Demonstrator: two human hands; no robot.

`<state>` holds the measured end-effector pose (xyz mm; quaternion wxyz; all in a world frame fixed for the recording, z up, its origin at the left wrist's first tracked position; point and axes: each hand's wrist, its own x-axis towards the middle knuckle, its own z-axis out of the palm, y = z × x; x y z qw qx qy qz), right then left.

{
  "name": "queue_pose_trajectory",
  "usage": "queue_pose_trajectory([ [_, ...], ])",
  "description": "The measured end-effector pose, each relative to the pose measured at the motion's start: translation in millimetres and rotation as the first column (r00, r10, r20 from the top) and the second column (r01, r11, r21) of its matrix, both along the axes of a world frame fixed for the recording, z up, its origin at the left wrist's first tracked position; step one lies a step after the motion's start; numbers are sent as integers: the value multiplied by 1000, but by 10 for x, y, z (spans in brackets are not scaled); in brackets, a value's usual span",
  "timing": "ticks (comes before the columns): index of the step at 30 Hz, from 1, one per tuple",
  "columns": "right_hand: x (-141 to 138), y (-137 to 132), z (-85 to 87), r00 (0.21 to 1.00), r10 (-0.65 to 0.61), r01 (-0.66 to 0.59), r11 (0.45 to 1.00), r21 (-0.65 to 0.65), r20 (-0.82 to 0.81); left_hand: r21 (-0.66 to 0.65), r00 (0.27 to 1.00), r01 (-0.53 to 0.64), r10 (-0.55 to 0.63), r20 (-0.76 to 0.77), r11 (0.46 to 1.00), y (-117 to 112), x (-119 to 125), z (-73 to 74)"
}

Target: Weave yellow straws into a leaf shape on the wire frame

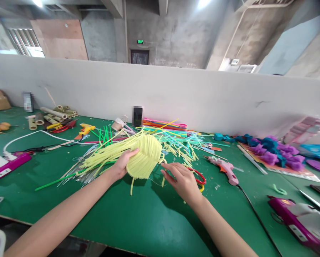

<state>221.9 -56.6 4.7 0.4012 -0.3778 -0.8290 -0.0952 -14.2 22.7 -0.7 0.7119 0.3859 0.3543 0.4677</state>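
Observation:
My left hand [123, 162] grips a pale yellow bundle of pipe cleaners [145, 155], folded into a dome with long loose ends fanning out to the left. My right hand [181, 179] rests low on the green table [138, 217] just right of the bundle, fingers curled around a thin yellow strand. Red-handled scissors [199, 177] lie directly under and behind that hand.
Loose coloured pipe cleaners [173, 137] are heaped behind the bundle. A pink glue gun [225, 167] lies to the right, its cord trailing toward me. A yellow glue gun [85, 129], bamboo tubes [56, 113], blue and purple fuzzy pieces [272, 148] and pink boxes [300, 217] sit around. A white partition wall [176, 96] backs the table.

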Motion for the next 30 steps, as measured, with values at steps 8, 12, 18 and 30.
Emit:
queue_pose_trajectory([
  [8,-27,-11,-6,1000,-11,11,1000,2,21,-48,1000,12,-11,12,999,-13,-2,25],
  [12,-72,-38,-24,996,15,-14,1000,-9,88,-96,998,-29,34,55,995,39,-26,-19],
  [18,-118,-65,33,983,-124,124,992,8,133,-182,985,-75,101,139,980,84,-43,9],
  [30,-127,-21,-34,980,-125,126,992,3,153,-128,974,-134,154,166,983,63,-29,18],
])
